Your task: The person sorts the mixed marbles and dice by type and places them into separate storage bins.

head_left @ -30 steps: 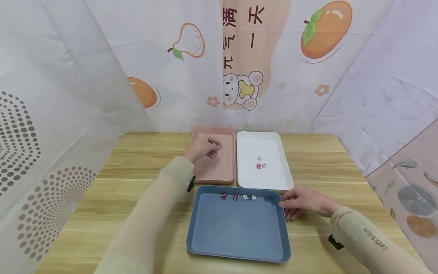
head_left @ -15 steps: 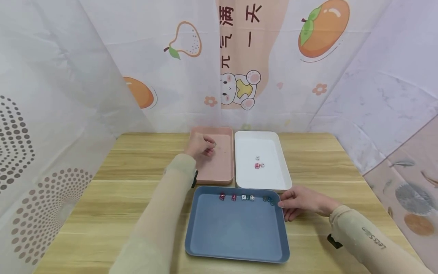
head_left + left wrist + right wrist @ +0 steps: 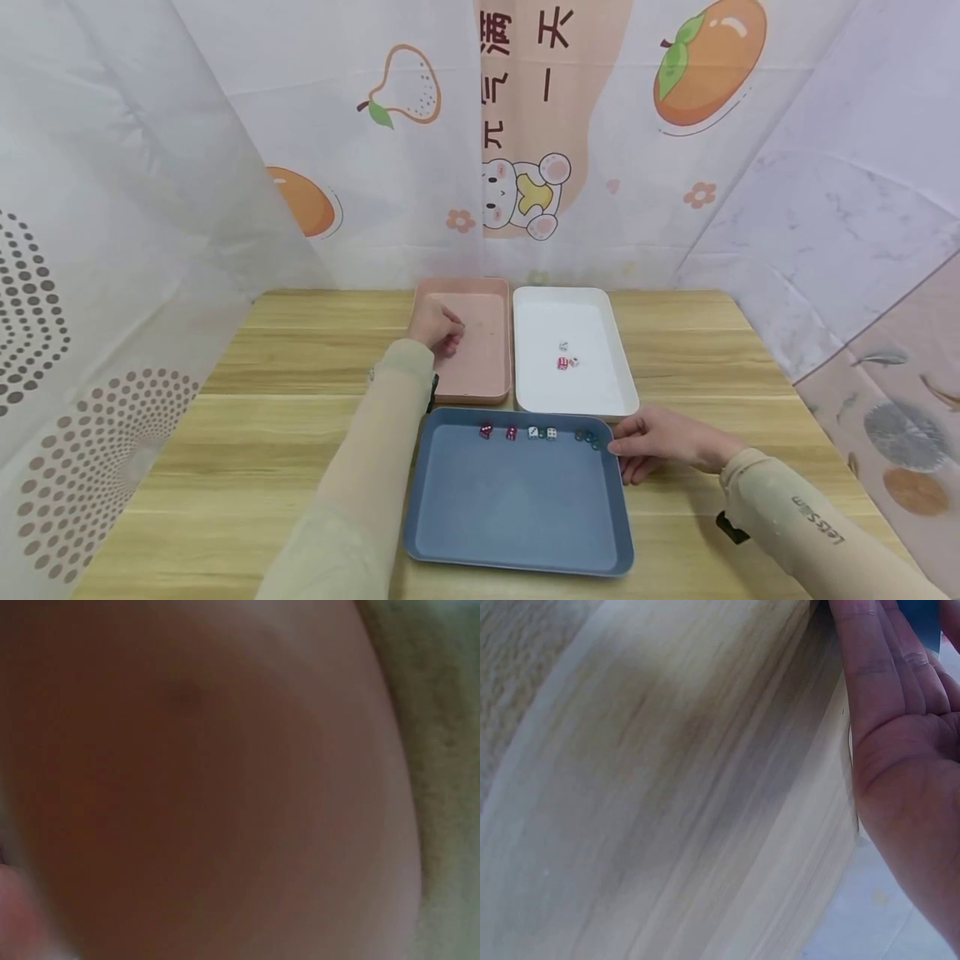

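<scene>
My left hand (image 3: 437,327) is over the pink tray (image 3: 480,385), fingers curled and fingertips together. Whether they pinch something small cannot be made out; the left wrist view shows mostly blurred skin. At the right rim of the blue tray (image 3: 517,508), my right hand (image 3: 651,442) grips the corner, with the thumb at the rim and fingers outside. Along that tray's far side lie a red die (image 3: 486,430), another red die (image 3: 512,433), a white die (image 3: 533,432), a second white die (image 3: 551,433) and several greenish glass-like pieces (image 3: 588,437).
Beside the pink tray stands a white tray (image 3: 577,312) holding a red die (image 3: 562,363) and two whitish dice (image 3: 564,345). The wooden table (image 3: 315,350) reaches back to a printed curtain (image 3: 420,192), with further sheets at both sides.
My left hand has drawn slightly leftward and toward me over the pink tray. The right hand keeps its grip on the blue tray. The head view has shifted a little.
</scene>
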Demonstrator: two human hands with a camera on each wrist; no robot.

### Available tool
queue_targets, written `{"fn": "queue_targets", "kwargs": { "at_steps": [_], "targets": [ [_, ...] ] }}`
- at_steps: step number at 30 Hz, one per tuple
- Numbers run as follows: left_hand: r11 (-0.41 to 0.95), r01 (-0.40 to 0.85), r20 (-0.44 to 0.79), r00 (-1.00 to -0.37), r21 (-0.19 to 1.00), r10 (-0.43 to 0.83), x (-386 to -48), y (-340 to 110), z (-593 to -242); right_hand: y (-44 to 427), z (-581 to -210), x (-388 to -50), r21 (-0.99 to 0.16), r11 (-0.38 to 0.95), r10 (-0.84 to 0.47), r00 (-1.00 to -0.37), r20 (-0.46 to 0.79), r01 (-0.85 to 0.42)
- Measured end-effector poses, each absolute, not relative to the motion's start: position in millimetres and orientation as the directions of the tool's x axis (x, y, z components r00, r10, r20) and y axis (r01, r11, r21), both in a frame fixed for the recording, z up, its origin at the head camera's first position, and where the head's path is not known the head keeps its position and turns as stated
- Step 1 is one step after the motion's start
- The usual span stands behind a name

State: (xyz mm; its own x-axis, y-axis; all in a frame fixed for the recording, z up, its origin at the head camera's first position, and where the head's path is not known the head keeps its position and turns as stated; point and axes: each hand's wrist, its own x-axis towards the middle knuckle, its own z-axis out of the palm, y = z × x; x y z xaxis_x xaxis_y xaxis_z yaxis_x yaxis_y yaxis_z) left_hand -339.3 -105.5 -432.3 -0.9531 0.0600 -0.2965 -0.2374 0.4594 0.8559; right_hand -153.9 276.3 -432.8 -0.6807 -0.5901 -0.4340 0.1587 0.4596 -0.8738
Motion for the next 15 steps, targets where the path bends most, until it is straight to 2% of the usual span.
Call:
{"fn": "queue_targets", "kwargs": {
  "at_steps": [7,15],
  "targets": [
    [0.504,-0.310,-0.351,-0.936,0.806,-0.016,-340.7,-104.5,-434.5,277.2,-434.3,-153.7,-0.880,0.444,-0.588,-0.685,-0.430,0.172],
    [0.569,-0.280,-0.332,-0.943,0.773,-0.013,-345.6,-104.5,-437.0,276.8,-433.1,-153.3,-0.878,0.448,-0.587,-0.685,-0.431,0.169]
  ]
}}
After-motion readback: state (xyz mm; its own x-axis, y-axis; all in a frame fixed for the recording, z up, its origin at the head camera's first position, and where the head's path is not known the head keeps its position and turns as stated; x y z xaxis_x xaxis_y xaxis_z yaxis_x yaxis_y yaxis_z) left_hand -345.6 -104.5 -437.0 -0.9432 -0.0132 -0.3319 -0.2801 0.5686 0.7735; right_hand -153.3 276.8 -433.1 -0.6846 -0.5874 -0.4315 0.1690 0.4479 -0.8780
